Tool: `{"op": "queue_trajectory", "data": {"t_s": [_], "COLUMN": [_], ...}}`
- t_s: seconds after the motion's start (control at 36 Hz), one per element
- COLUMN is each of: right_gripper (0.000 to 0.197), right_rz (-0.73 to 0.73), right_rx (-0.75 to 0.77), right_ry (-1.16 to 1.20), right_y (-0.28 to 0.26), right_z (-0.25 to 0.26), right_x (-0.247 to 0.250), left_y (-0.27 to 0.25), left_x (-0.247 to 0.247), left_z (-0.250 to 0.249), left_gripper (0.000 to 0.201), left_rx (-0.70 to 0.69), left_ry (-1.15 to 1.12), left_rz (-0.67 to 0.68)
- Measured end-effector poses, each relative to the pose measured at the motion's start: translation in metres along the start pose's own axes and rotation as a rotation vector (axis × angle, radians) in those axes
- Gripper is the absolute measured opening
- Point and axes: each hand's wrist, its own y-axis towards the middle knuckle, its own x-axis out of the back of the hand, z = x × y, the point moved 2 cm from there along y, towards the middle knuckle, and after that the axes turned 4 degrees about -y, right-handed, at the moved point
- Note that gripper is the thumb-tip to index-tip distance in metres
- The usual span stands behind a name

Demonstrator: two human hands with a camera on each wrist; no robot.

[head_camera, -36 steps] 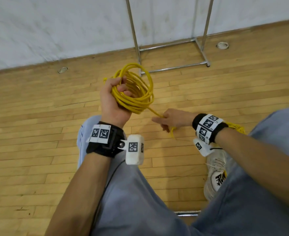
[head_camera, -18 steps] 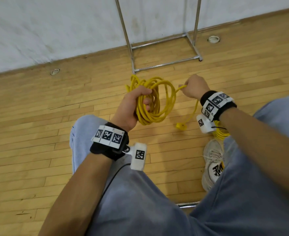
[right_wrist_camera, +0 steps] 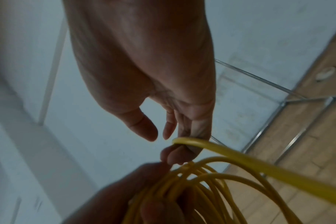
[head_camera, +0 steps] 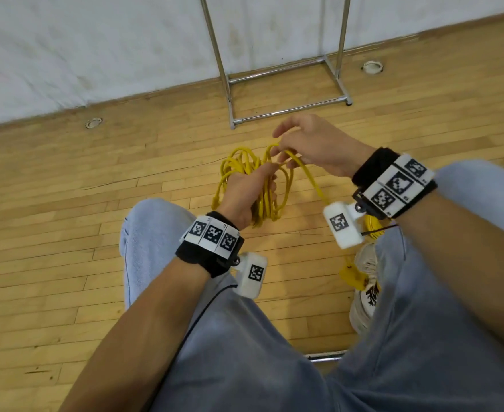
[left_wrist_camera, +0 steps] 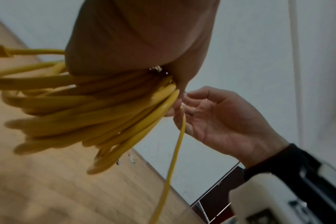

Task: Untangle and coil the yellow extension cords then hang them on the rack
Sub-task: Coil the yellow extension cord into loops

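My left hand [head_camera: 244, 193] grips a coil of yellow extension cord [head_camera: 287, 185] by one side, and the loops hang below the fist above the wooden floor. The left wrist view shows the bundled loops [left_wrist_camera: 86, 113] coming out under that hand [left_wrist_camera: 134, 37]. My right hand [head_camera: 313, 144] is just above and right of the coil. Its lower fingers [right_wrist_camera: 180, 154] are hooked round a single strand [right_wrist_camera: 259, 163], while thumb and forefinger stick out free. That strand [head_camera: 311, 179] slopes down under my right wrist. A yellow plug [head_camera: 352, 278] lies by my shoe.
The chrome rack [head_camera: 224, 75] stands against the white wall just beyond my hands, its base bar [head_camera: 289, 108] on the floor. More loose yellow cord [head_camera: 374, 226] lies under my right wrist, near a white shoe [head_camera: 366, 292]. My knees in grey trousers fill the foreground.
My right hand has risen from low beside the coil, then carried its strand left onto the coil at my left hand. Its thumb and forefinger have spread out. The left hand has kept its grip.
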Motion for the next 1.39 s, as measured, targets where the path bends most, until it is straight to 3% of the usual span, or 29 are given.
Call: {"op": "queue_trajectory", "data": {"t_s": [0.17,0.25,0.31,0.42,0.61,0.72,0.83,0.97,1.08,1.22,1.33,1.39], "right_gripper": [0.021,0.024,0.031,0.053,0.07,0.072,0.083,0.089,0.096,0.102,0.109,0.114], "right_rz": [-0.054,-0.077,-0.085,-0.071,-0.028,0.002,-0.099,-0.31,-0.303,-0.25,-0.225,-0.147], "right_rx": [0.168,0.288,0.34,0.325,0.264,0.252,0.288,0.432,0.512,0.427,0.246,0.214], "right_ry": [-0.276,-0.463,-0.596,-0.728,-0.593,-0.376,-0.218,-0.264,-0.353,-0.379,-0.467,-0.356], "right_y": [-0.014,-0.021,-0.024,-0.026,-0.028,-0.034,-0.039,-0.046,-0.044,-0.034,-0.028,-0.027], "right_z": [0.004,0.001,-0.005,-0.016,-0.026,-0.02,-0.018,-0.021,-0.024,-0.043,-0.062,-0.066], "right_x": [-0.022,-0.036,-0.045,-0.06,-0.065,-0.063,-0.071,-0.086,-0.084,-0.087,-0.091,-0.091], "left_y": [-0.004,-0.008,-0.011,-0.009,0.001,0.004,0.011,0.011,0.008,0.003,0.008,0.009], "left_x": [-0.005,-0.007,-0.008,-0.005,0.0,0.002,0.007,0.009,0.019,0.03,0.037,0.038], "left_z": [-0.001,0.0,0.001,0.006,0.008,0.002,-0.004,-0.013,-0.019,-0.025,-0.028,-0.03], "left_gripper": [0.047,0.056,0.051,0.05,0.044,0.026,0.019,0.02,0.022,0.015,0.012,0.012], "left_rx": [0.184,0.179,0.169,0.188,0.186,0.134,0.088,0.01,0.063,0.043,-0.008,-0.029], "left_ry": [-0.463,-0.479,-0.461,-0.461,-0.494,-0.534,-0.547,-0.633,-0.722,-0.772,-0.782,-0.799], "left_rz": [0.093,0.122,0.128,0.112,0.047,0.016,-0.007,0.072,0.052,0.022,0.112,0.166]}}
